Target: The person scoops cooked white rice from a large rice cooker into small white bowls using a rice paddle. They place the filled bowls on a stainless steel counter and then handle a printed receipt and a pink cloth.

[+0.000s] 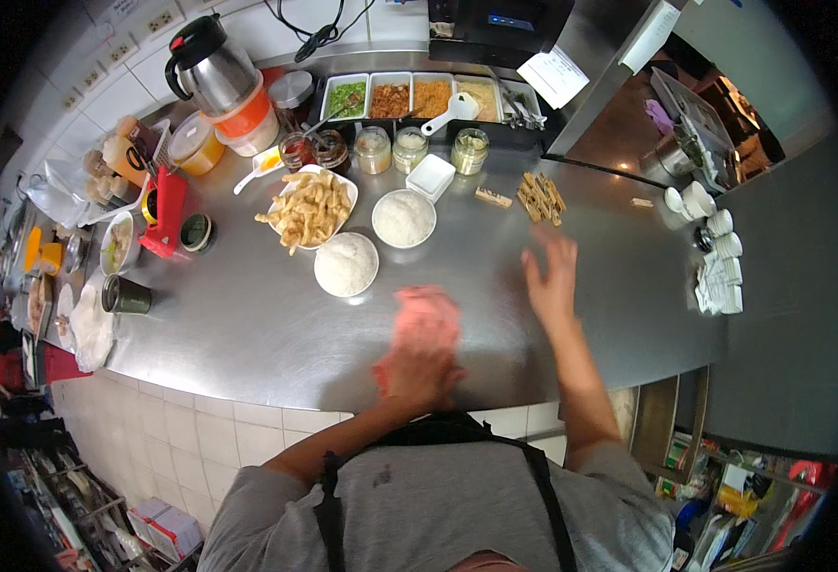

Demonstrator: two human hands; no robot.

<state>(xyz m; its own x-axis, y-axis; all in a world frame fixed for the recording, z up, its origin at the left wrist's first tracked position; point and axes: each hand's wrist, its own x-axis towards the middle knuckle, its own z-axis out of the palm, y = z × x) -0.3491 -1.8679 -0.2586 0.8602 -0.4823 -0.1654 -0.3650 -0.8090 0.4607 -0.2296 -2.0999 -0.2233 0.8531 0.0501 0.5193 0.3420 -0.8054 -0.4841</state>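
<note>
My left hand [419,375] presses a pink cloth [427,314] on the stainless steel counter [247,329] near its front edge; both are blurred. My right hand [552,272] hovers over or rests on the counter with fingers apart, just below a pile of wooden clothespins [541,198]. One more wooden clothespin piece [493,197] lies to the left of that pile. Ahead of my left hand stand two bowls of white rice [346,264], the other rice bowl [404,219] a little farther back. Beside them is a white plate heaped with pale brown food strips [311,207].
Topping trays [390,96] and several glass jars [374,150] line the back. A steel jug [215,64], a red tape dispenser [165,214] and a dark canister [126,294] stand left. White cups [697,200] stand at the right edge. Small white dishes [430,177] sit behind the rice.
</note>
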